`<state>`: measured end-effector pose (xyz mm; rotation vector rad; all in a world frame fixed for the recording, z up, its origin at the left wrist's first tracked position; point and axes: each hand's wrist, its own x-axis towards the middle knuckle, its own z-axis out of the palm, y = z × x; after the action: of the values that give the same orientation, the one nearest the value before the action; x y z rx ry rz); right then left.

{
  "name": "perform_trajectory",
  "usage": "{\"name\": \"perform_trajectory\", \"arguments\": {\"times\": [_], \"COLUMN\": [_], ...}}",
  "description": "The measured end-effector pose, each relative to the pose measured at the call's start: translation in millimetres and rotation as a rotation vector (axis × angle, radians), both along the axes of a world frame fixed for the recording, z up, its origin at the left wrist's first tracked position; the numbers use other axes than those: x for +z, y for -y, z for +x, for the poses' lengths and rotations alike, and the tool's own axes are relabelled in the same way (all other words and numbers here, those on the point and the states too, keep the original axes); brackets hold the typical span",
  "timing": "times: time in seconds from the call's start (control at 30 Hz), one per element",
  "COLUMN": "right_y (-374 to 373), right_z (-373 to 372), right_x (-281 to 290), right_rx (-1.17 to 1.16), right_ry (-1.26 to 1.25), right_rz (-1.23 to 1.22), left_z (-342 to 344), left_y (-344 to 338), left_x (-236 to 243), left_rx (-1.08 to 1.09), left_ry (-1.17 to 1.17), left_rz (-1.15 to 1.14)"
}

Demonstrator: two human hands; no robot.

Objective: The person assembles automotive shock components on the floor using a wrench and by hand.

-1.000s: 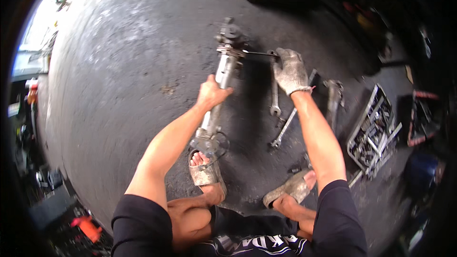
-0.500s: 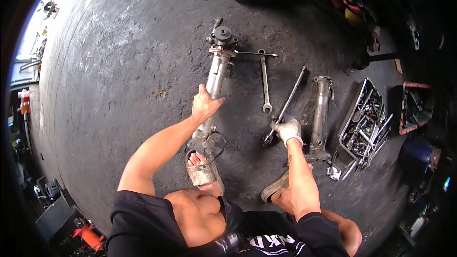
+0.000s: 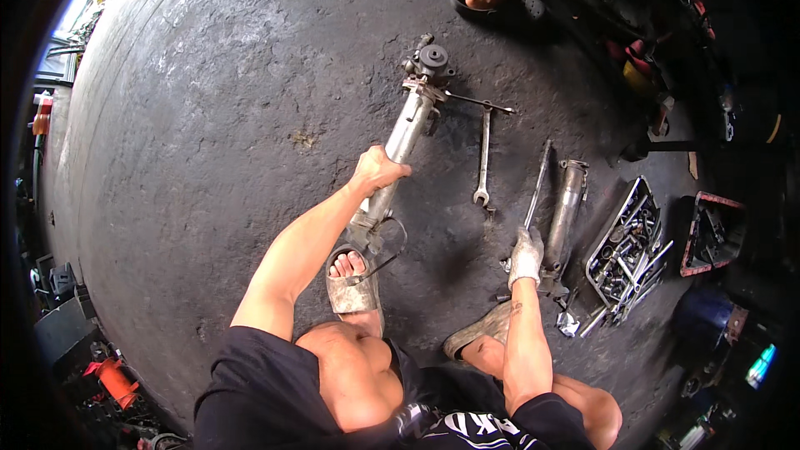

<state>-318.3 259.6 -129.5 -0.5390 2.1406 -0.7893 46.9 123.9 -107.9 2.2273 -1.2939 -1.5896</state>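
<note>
My bare left hand [image 3: 382, 170] is wrapped round the silvery tube of a metal pipe assembly [image 3: 407, 129], which lies slanted on the floor. A dark round housing [image 3: 432, 57] is attached at its far end; its near end lies beside my sandalled left foot. A slim tool [image 3: 487, 104] touches the assembly below the housing, and a combination wrench [image 3: 485, 158] lies against that tool. To the right, my gloved right hand [image 3: 527, 255] is closed on a long wrench [image 3: 540, 179], whose shaft points away from me. Close beside this hand lies a second metal tube [image 3: 567, 208].
A tray [image 3: 593, 260] heaped with sockets and wrenches stands at the right, with a red-rimmed tray [image 3: 688, 270] beyond it. Another person's feet in dark clogs [image 3: 475, 4] are at the far edge. A crumpled silvery scrap [image 3: 567, 322] lies near the second tube.
My right hand has drawn nearer to me and closer to the second tube, bringing the long wrench along. My left hand keeps its hold. The whole view has shifted and turned slightly.
</note>
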Motion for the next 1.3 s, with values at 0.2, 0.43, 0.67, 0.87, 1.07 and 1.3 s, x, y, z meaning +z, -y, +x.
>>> {"name": "perform_trajectory", "arguments": {"times": [0.2, 0.43, 0.67, 0.87, 1.07, 1.3], "right_y": [-23, 69, 188, 159, 144, 193], "right_z": [37, 69, 96, 164, 205, 209], "right_x": [41, 131, 383, 386, 207, 131], "right_rx": [0.34, 0.763, 0.943, 0.909, 1.087, 1.49], "right_ry": [-0.428, -0.597, 0.413, 0.136, -0.311, -0.641], "right_rz": [-0.189, -0.286, -0.914, -1.027, -0.504, -0.457], "left_z": [25, -4, -3, 23, 82, 85], "left_y": [0, -1, -3, -57, -75, -88], "left_x": [-32, -26, -27, -7, 12, 22], "left_rx": [0.118, 0.241, 0.236, 0.48, 0.717, 0.752], "left_ry": [-0.162, -0.24, -0.245, -0.226, -0.318, -0.273], "left_rz": [0.015, -0.048, 0.026, -0.007, -0.035, -0.053]}}
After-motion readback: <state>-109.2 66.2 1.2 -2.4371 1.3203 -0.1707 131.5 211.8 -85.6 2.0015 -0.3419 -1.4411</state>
